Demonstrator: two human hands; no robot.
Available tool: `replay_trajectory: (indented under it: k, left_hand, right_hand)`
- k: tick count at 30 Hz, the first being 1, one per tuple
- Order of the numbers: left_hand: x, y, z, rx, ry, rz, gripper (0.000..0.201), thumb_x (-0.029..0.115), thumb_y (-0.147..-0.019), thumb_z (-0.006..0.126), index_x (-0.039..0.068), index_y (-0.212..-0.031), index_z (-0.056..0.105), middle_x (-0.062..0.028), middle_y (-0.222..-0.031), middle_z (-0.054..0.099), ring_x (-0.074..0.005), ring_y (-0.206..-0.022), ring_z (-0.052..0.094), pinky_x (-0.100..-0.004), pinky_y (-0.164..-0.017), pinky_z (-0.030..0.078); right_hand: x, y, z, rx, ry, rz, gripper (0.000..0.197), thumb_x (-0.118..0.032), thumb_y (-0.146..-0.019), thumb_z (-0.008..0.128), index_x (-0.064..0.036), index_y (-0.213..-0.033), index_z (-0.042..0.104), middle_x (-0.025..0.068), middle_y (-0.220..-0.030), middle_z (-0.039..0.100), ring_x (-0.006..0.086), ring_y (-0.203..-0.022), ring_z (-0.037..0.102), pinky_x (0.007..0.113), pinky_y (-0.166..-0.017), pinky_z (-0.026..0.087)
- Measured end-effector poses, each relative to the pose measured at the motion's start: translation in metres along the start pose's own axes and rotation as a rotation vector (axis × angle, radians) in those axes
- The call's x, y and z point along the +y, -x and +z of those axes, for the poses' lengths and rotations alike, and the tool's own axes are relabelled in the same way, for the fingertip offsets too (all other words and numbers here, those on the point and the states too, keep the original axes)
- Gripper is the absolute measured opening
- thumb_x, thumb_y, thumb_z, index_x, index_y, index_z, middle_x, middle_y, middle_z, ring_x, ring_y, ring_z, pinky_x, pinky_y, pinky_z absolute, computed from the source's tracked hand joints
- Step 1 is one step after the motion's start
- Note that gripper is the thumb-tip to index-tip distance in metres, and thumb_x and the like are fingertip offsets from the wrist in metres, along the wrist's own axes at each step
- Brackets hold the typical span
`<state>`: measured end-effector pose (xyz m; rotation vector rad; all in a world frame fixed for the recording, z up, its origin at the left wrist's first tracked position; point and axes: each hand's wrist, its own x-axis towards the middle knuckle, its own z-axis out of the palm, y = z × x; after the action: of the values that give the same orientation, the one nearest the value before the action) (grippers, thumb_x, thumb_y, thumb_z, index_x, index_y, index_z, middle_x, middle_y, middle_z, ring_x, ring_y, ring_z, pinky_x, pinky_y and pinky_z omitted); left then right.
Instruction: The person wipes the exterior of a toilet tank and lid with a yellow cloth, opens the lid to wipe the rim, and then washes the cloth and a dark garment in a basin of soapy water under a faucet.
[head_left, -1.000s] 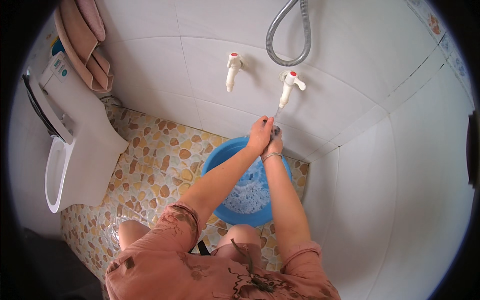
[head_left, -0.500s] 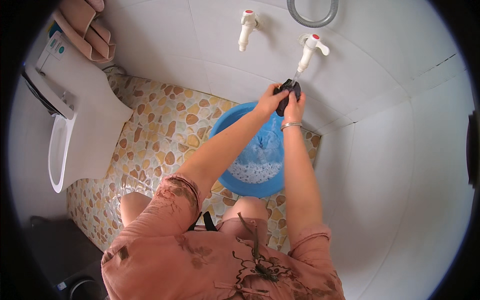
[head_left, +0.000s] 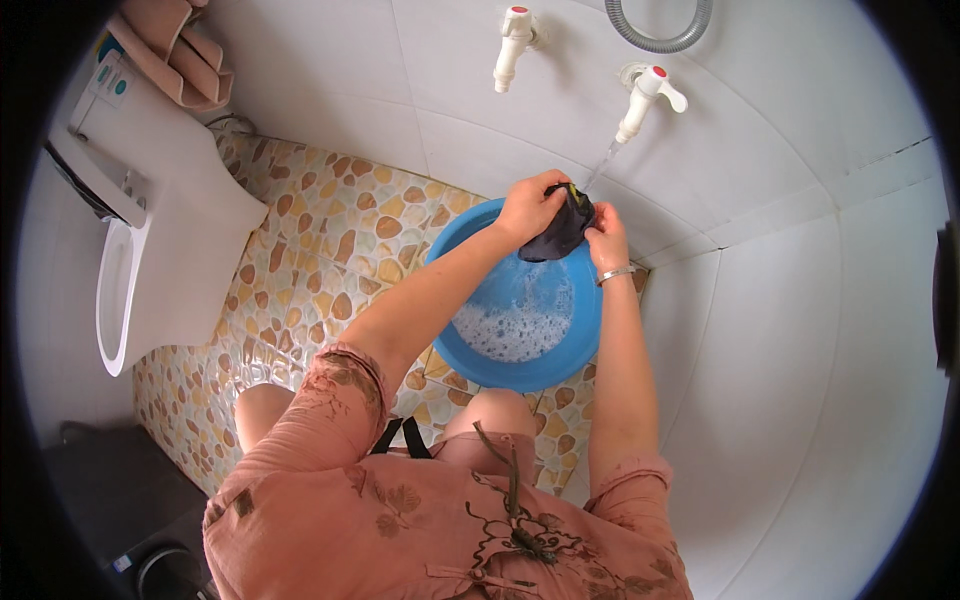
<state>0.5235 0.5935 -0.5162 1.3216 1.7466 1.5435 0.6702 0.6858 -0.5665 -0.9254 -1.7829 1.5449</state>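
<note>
A small dark cloth piece (head_left: 556,232), with a yellowish patch at its upper edge, is stretched between my hands over the basin. My left hand (head_left: 530,208) grips its upper left side, fingers curled over the top. On the opposite side, my right hand (head_left: 608,242) pinches the edge, a silver bangle around the wrist. Water (head_left: 602,166) runs from the white tap (head_left: 640,106) down to the cloth's upper edge. Below stands a blue basin (head_left: 460,360) holding water, with white suds (head_left: 512,330) toward its near side. The cloth's exact kind cannot be made out.
Another white tap (head_left: 512,50) is on the wall, left of the running one, and a grey hose (head_left: 660,44) loops above. A white washbasin (head_left: 115,300) stands at left over the pebble-patterned floor (head_left: 300,260). A black object (head_left: 120,490) sits at lower left.
My hands have moved apart and slightly down from the tap, and the bunched cloth is now spread wider between them. The view has shifted a little. Water still runs.
</note>
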Motion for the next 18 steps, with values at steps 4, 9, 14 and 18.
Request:
replay_trajectory:
  k: [4,9,14,18]
  left_hand:
    - [0.017,-0.008,-0.008,-0.068,-0.032,-0.008,0.016,0.01,-0.078,0.055,0.002,-0.091,0.061,-0.0093,-0.071,0.061,-0.0158,-0.065,0.057,-0.0297,-0.065,0.047]
    - [0.038,-0.011,-0.004,-0.202,0.081,-0.147,0.014,0.01,-0.074,0.059,-0.001,-0.081,0.063,-0.0065,-0.071,0.062,-0.0127,-0.066,0.055,-0.0279,-0.064,0.046]
    - [0.059,-0.028,-0.015,-0.082,0.343,-0.212,0.009,0.007,-0.074,0.061,-0.002,-0.074,0.061,-0.003,-0.067,0.058,-0.0105,-0.064,0.051,-0.026,-0.06,0.042]
    - [0.019,-0.03,-0.04,0.056,0.36,-0.255,0.017,0.016,-0.077,0.056,0.001,-0.072,0.06,-0.0033,-0.065,0.056,-0.0116,-0.063,0.05,-0.0274,-0.058,0.041]
  right_hand:
    - [-0.016,0.011,0.016,-0.14,-0.187,-0.067,0.039,-0.005,-0.071,0.065,-0.0019,-0.107,0.049,0.0041,-0.096,0.056,0.0122,-0.087,0.053,0.025,-0.079,0.042]
    - [-0.016,0.02,0.031,0.007,0.211,0.023,0.037,-0.016,-0.075,0.066,-0.0014,-0.107,0.055,0.0048,-0.092,0.061,0.018,-0.086,0.057,0.028,-0.077,0.045]
    - [0.003,0.014,0.022,0.159,0.244,0.349,0.043,-0.031,-0.078,0.059,-0.0031,-0.11,0.053,0.0143,-0.108,0.057,0.0279,-0.097,0.055,0.037,-0.073,0.048]
    - [-0.012,-0.011,0.023,0.21,-0.644,0.594,0.042,-0.037,-0.081,0.052,-0.0117,-0.115,0.05,0.015,-0.112,0.053,0.0318,-0.102,0.051,0.046,-0.081,0.047]
